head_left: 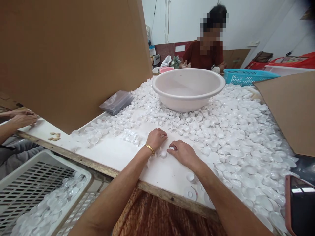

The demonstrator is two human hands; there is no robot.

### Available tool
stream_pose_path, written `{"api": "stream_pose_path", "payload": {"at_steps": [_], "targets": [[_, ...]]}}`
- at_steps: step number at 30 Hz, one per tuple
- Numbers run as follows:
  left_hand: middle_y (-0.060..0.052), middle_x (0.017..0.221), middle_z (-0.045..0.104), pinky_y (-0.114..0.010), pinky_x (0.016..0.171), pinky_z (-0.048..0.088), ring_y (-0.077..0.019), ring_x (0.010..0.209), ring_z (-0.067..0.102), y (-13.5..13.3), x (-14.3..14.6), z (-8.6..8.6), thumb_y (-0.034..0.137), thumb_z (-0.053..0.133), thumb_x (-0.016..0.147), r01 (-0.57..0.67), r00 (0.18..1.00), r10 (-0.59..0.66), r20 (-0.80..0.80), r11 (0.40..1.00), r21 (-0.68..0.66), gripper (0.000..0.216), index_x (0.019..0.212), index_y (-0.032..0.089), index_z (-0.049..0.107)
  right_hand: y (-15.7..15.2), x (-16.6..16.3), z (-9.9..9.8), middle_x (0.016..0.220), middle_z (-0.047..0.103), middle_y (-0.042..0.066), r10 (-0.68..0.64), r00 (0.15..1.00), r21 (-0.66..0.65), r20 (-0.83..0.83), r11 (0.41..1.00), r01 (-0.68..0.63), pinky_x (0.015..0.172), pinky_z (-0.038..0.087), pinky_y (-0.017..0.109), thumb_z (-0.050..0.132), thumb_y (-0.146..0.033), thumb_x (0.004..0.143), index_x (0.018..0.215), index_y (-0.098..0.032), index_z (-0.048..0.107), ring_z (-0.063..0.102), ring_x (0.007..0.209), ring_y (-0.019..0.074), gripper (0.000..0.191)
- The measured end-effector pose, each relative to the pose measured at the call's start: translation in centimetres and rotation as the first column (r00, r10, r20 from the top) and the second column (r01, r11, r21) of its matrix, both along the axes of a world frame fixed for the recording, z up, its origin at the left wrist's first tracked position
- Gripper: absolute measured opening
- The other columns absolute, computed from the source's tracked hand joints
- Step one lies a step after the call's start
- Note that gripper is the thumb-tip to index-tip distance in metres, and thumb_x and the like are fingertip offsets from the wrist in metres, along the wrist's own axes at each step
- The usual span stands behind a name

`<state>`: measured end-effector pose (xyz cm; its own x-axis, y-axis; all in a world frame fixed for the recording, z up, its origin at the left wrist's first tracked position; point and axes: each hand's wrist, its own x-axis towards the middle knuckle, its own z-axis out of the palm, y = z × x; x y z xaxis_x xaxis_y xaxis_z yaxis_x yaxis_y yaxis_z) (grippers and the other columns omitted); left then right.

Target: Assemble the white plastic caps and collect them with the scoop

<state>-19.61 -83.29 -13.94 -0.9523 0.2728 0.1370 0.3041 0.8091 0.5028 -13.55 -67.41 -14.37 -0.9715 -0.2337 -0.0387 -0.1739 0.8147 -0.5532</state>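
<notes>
My left hand (pixel 156 139), with a gold bangle at its wrist, is over the white tabletop (pixel 118 154). Its fingers are curled together, and whatever they hold is hidden. Close to its right, my right hand (pixel 183 152) pinches a small white plastic piece between thumb and fingers. Another small round white piece (pixel 162 153) sits on the table between the hands. Beyond and to the right spreads a wide heap of shiny white cup-like plastic pieces (pixel 228 144). A few loose ones (pixel 190 193) lie under my right forearm.
A large pale basin (pixel 188 98) stands on the heap. Tall cardboard (pixel 73 59) blocks the left, beside a plastic-bag stack (pixel 116 102). A crate (pixel 49 157) of white pieces stands below. A phone (pixel 300 206) lies right. One person sits opposite; another person's hands (pixel 21 119) show left.
</notes>
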Motion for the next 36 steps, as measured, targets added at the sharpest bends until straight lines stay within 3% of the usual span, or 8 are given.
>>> {"api": "stream_pose_path", "payload": {"at_steps": [5, 11, 15, 20, 24, 28, 33, 36], "targets": [[-0.002, 0.089, 0.066, -0.029, 0.078, 0.042, -0.0186, 0.085, 0.056, -2.1, 0.3, 2.3, 0.029, 0.055, 0.078, -0.175, 0.985, 0.175, 0.0, 0.983, -0.058, 0.018, 0.084, 0.022, 0.07, 0.1, 0.0, 0.2, 0.091, 0.058, 0.003, -0.014, 1.0, -0.01, 0.018, 1.0, 0.015, 0.063, 0.035, 0.024, 0.053, -0.038, 0.08, 0.093, -0.022, 0.062, 0.055, 0.074, 0.0134, 0.023], [-0.006, 0.089, 0.065, -0.034, 0.077, 0.039, -0.0238, 0.09, 0.051, -2.0, 1.4, 2.7, 0.036, 0.058, 0.076, 0.053, 0.996, -0.075, -0.04, 0.916, -0.398, 0.027, 0.097, 0.023, 0.067, 0.0, -0.1, 0.4, 0.096, 0.057, 0.004, -0.042, 0.999, 0.029, 0.034, 0.999, 0.041, 0.064, 0.036, 0.024, 0.05, -0.037, 0.082, 0.096, -0.021, 0.062, 0.056, 0.076, 0.0131, 0.024], [-0.008, 0.086, 0.065, -0.035, 0.078, 0.038, -0.0243, 0.092, 0.052, -0.4, 0.8, 2.1, 0.029, 0.054, 0.079, 0.104, 0.99, -0.135, -0.026, 0.859, -0.502, 0.02, 0.09, 0.02, 0.068, 0.0, -0.1, 0.3, 0.096, 0.057, 0.004, -0.038, 0.999, 0.034, 0.032, 0.999, 0.037, 0.066, 0.036, 0.024, 0.05, -0.038, 0.082, 0.098, -0.021, 0.061, 0.056, 0.076, 0.0134, 0.026], [-0.006, 0.097, 0.063, -0.036, 0.081, 0.039, -0.0242, 0.095, 0.053, 0.7, 0.0, 2.2, 0.031, 0.063, 0.071, 0.19, 0.981, -0.179, 0.068, 0.869, -0.458, 0.046, 0.116, 0.025, 0.055, 0.1, -0.2, 0.4, 0.098, 0.057, 0.005, -0.047, 0.999, 0.026, 0.012, 0.999, 0.047, 0.065, 0.036, 0.025, 0.053, -0.04, 0.079, 0.106, -0.02, 0.056, 0.056, 0.077, 0.0145, 0.033], [-0.006, 0.096, 0.061, -0.03, 0.08, 0.042, -0.0208, 0.093, 0.055, 2.2, 0.2, 1.6, 0.035, 0.057, 0.076, 0.2, 0.98, -0.183, 0.082, 0.917, -0.345, 0.034, 0.107, 0.021, 0.061, 0.1, -0.2, 0.1, 0.098, 0.057, 0.005, -0.034, 0.999, 0.069, -0.01, 0.997, 0.034, 0.065, 0.035, 0.026, 0.056, -0.037, 0.077, 0.103, -0.018, 0.055, 0.056, 0.079, 0.0165, 0.031], [-0.006, 0.094, 0.059, -0.026, 0.079, 0.043, -0.0184, 0.09, 0.056, 3.2, 0.3, 0.8, 0.025, 0.052, 0.078, 0.208, 0.978, -0.191, 0.088, 0.932, -0.295, 0.018, 0.088, 0.018, 0.066, 0.3, -0.4, 0.0, 0.098, 0.058, 0.006, -0.048, 0.999, 0.101, -0.019, 0.994, 0.05, 0.065, 0.035, 0.027, 0.054, -0.031, 0.078, 0.099, -0.018, 0.056, 0.056, 0.081, 0.0178, 0.025], [-0.004, 0.094, 0.059, -0.025, 0.078, 0.044, -0.016, 0.085, 0.057, 2.6, 0.1, 1.3, 0.011, 0.054, 0.071, 0.173, 0.984, -0.157, 0.083, 0.952, -0.252, 0.038, 0.107, 0.021, 0.059, 1.0, -0.4, 1.1, 0.097, 0.058, 0.005, -0.166, 0.986, 0.12, 0.025, 0.979, 0.162, 0.06, 0.035, 0.027, 0.059, -0.039, 0.073, 0.101, -0.02, 0.05, 0.058, 0.079, 0.0184, 0.035], [-0.004, 0.097, 0.058, -0.025, 0.077, 0.044, -0.0163, 0.085, 0.057, 2.4, -0.1, 1.7, 0.013, 0.056, 0.07, 0.197, 0.979, -0.182, 0.093, 0.962, -0.19, 0.041, 0.11, 0.022, 0.057, 1.5, -0.5, 1.9, 0.101, 0.057, 0.007, -0.244, 0.968, 0.146, 0.06, 0.961, 0.233, 0.06, 0.036, 0.028, 0.062, -0.046, 0.068, 0.102, -0.019, 0.049, 0.058, 0.083, 0.0214, 0.046]]}}
